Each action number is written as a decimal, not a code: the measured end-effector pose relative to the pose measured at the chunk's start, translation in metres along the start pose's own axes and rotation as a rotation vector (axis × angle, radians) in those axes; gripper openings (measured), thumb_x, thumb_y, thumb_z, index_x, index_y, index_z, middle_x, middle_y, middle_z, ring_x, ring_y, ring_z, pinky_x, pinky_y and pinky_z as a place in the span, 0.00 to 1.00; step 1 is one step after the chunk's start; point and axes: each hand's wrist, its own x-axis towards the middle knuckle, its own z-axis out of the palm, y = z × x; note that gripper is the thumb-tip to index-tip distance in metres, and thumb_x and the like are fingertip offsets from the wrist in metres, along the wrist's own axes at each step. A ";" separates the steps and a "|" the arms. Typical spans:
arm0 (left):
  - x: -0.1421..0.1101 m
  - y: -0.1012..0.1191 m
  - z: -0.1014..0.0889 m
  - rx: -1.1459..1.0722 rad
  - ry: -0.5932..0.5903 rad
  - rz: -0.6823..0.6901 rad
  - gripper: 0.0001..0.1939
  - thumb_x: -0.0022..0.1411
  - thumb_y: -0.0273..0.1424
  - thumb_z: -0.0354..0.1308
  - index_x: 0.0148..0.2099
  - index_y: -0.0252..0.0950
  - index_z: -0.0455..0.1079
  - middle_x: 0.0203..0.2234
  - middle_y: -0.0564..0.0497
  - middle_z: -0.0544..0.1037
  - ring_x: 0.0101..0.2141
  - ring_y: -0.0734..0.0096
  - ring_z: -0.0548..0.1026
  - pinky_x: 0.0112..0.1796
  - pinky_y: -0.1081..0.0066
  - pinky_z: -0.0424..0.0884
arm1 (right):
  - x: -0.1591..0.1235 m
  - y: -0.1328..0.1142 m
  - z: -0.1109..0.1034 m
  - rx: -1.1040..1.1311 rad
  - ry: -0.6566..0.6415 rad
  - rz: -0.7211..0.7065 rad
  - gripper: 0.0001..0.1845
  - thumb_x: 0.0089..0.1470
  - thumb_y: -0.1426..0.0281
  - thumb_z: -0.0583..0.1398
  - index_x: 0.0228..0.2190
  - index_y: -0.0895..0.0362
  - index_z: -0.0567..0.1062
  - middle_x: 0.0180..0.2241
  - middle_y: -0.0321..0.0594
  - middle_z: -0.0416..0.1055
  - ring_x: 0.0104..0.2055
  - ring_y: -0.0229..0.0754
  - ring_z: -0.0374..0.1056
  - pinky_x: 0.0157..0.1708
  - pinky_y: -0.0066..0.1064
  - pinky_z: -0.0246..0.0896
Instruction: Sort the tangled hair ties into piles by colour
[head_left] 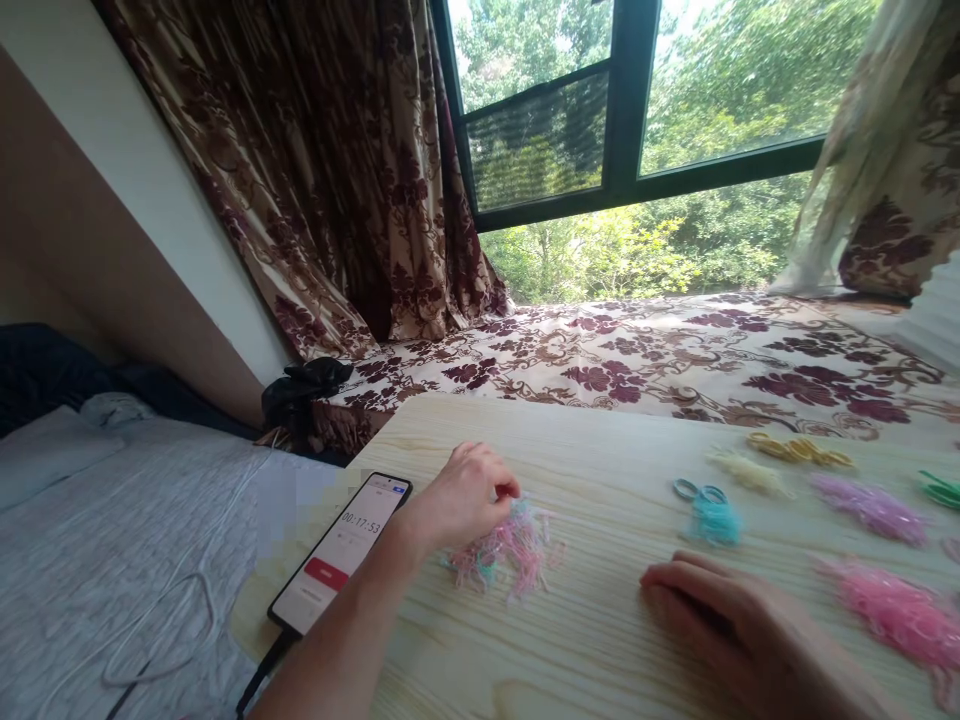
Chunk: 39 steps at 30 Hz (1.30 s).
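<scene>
My left hand [471, 495] reaches over a loose pile of mixed pink, white and turquoise small elastic bands [514, 555]. Its thumb and forefinger are pinched together at the pile's upper edge; whatever they hold is too small to make out. On the right, my right hand [724, 615] rests on the wooden table [585, 640] with its fingers closed together, and their tips hide anything between them. Just beyond it lies a turquoise heap of bands [716, 515]. A bright pink heap [896, 610] is to the right of that hand.
A phone [341, 555] showing a running timer lies left of my left forearm, with a cable attached. Farther right are cream [750, 472], yellow [801, 450], lilac [870, 508] and green bands [941, 490]. A bed [135, 560] adjoins the table's left side; a flowered window seat [600, 360] lies behind.
</scene>
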 end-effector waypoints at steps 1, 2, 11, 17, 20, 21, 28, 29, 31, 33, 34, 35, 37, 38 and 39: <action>0.000 0.001 0.000 0.002 -0.008 -0.005 0.09 0.53 0.23 0.55 0.32 0.38 0.75 0.30 0.53 0.80 0.39 0.67 0.72 0.51 0.65 0.61 | 0.000 0.000 0.000 0.003 0.002 -0.003 0.17 0.61 0.62 0.51 0.29 0.51 0.77 0.28 0.38 0.76 0.30 0.41 0.73 0.29 0.28 0.66; 0.000 0.001 -0.001 0.006 -0.018 -0.012 0.09 0.52 0.23 0.55 0.32 0.38 0.75 0.30 0.53 0.80 0.39 0.67 0.72 0.51 0.65 0.61 | 0.000 0.000 0.000 0.006 0.003 -0.002 0.17 0.61 0.62 0.51 0.29 0.51 0.77 0.28 0.38 0.76 0.30 0.41 0.73 0.29 0.28 0.66; -0.001 0.001 -0.001 0.025 -0.044 -0.037 0.11 0.51 0.22 0.55 0.34 0.38 0.76 0.32 0.52 0.80 0.40 0.66 0.73 0.51 0.65 0.62 | -0.001 -0.005 -0.003 0.037 0.019 0.003 0.16 0.60 0.63 0.52 0.28 0.52 0.77 0.27 0.39 0.76 0.29 0.42 0.73 0.28 0.28 0.65; -0.002 0.001 -0.002 0.016 -0.056 -0.042 0.10 0.50 0.21 0.54 0.32 0.38 0.75 0.31 0.53 0.79 0.38 0.67 0.73 0.50 0.66 0.62 | -0.001 -0.004 -0.003 0.023 0.007 0.001 0.16 0.61 0.63 0.52 0.28 0.52 0.76 0.27 0.38 0.75 0.30 0.41 0.72 0.29 0.27 0.66; -0.003 0.002 -0.004 0.015 -0.063 -0.026 0.10 0.49 0.21 0.54 0.30 0.38 0.74 0.29 0.53 0.78 0.38 0.68 0.72 0.49 0.67 0.62 | -0.001 -0.004 -0.003 0.016 0.007 0.004 0.16 0.61 0.63 0.52 0.29 0.51 0.77 0.28 0.37 0.75 0.30 0.41 0.72 0.29 0.27 0.66; -0.003 0.002 -0.004 0.019 -0.071 -0.018 0.10 0.49 0.21 0.54 0.29 0.38 0.74 0.29 0.53 0.78 0.38 0.68 0.72 0.49 0.66 0.62 | -0.001 -0.004 -0.003 0.014 0.006 0.003 0.16 0.61 0.63 0.52 0.29 0.51 0.77 0.28 0.37 0.75 0.30 0.41 0.73 0.29 0.27 0.66; -0.001 0.003 -0.001 0.067 -0.055 -0.043 0.09 0.53 0.22 0.53 0.28 0.37 0.74 0.28 0.52 0.79 0.38 0.66 0.72 0.50 0.63 0.61 | 0.000 -0.003 -0.002 0.022 0.016 -0.003 0.15 0.60 0.63 0.53 0.29 0.52 0.77 0.28 0.39 0.76 0.30 0.41 0.72 0.28 0.28 0.66; -0.001 0.003 -0.001 0.066 -0.054 -0.046 0.09 0.53 0.22 0.53 0.28 0.37 0.73 0.28 0.52 0.79 0.38 0.66 0.72 0.50 0.63 0.61 | 0.000 -0.003 -0.002 0.025 0.014 -0.002 0.15 0.60 0.63 0.53 0.29 0.52 0.77 0.28 0.39 0.76 0.30 0.41 0.72 0.28 0.28 0.66; -0.001 0.003 -0.001 0.067 -0.056 -0.050 0.09 0.54 0.22 0.53 0.28 0.37 0.73 0.28 0.52 0.79 0.37 0.67 0.72 0.51 0.63 0.60 | 0.000 -0.003 -0.003 0.024 0.009 0.000 0.16 0.60 0.63 0.52 0.29 0.52 0.77 0.28 0.39 0.76 0.30 0.41 0.73 0.29 0.28 0.66; -0.001 0.002 -0.001 0.074 -0.056 -0.053 0.09 0.54 0.22 0.53 0.28 0.37 0.73 0.28 0.53 0.79 0.37 0.67 0.72 0.51 0.62 0.60 | -0.001 -0.003 -0.003 0.018 0.009 -0.002 0.16 0.60 0.63 0.52 0.29 0.52 0.77 0.28 0.38 0.76 0.30 0.41 0.73 0.29 0.28 0.66; -0.001 0.002 -0.001 0.078 -0.060 -0.055 0.09 0.54 0.22 0.53 0.28 0.37 0.73 0.28 0.53 0.79 0.36 0.67 0.72 0.51 0.62 0.60 | -0.001 -0.003 -0.003 0.018 0.010 -0.005 0.16 0.60 0.63 0.52 0.28 0.52 0.77 0.28 0.38 0.76 0.30 0.41 0.73 0.28 0.28 0.66; -0.001 0.003 -0.001 0.081 -0.064 -0.057 0.09 0.54 0.22 0.53 0.28 0.37 0.73 0.28 0.53 0.79 0.36 0.67 0.72 0.50 0.62 0.60 | -0.001 -0.004 -0.004 0.018 0.013 -0.007 0.16 0.60 0.63 0.52 0.28 0.52 0.77 0.27 0.38 0.76 0.29 0.41 0.73 0.28 0.28 0.66; -0.001 0.003 -0.002 0.084 -0.077 -0.061 0.09 0.54 0.22 0.53 0.29 0.38 0.73 0.29 0.52 0.80 0.37 0.67 0.72 0.50 0.62 0.60 | -0.001 -0.004 -0.004 0.021 0.015 -0.010 0.16 0.59 0.63 0.52 0.27 0.52 0.77 0.27 0.38 0.76 0.28 0.41 0.73 0.27 0.27 0.66; -0.001 0.004 -0.002 0.085 -0.083 -0.063 0.09 0.53 0.22 0.53 0.29 0.38 0.74 0.29 0.52 0.80 0.37 0.67 0.72 0.50 0.62 0.60 | -0.001 -0.005 -0.004 0.021 0.016 -0.010 0.16 0.59 0.63 0.52 0.27 0.52 0.77 0.26 0.38 0.76 0.28 0.41 0.72 0.27 0.27 0.65; -0.001 0.004 -0.002 0.087 -0.086 -0.065 0.09 0.53 0.22 0.53 0.29 0.38 0.74 0.29 0.52 0.80 0.37 0.67 0.73 0.50 0.62 0.60 | 0.000 -0.005 -0.005 0.020 0.018 -0.009 0.16 0.59 0.63 0.52 0.27 0.52 0.77 0.26 0.38 0.76 0.28 0.41 0.72 0.27 0.27 0.65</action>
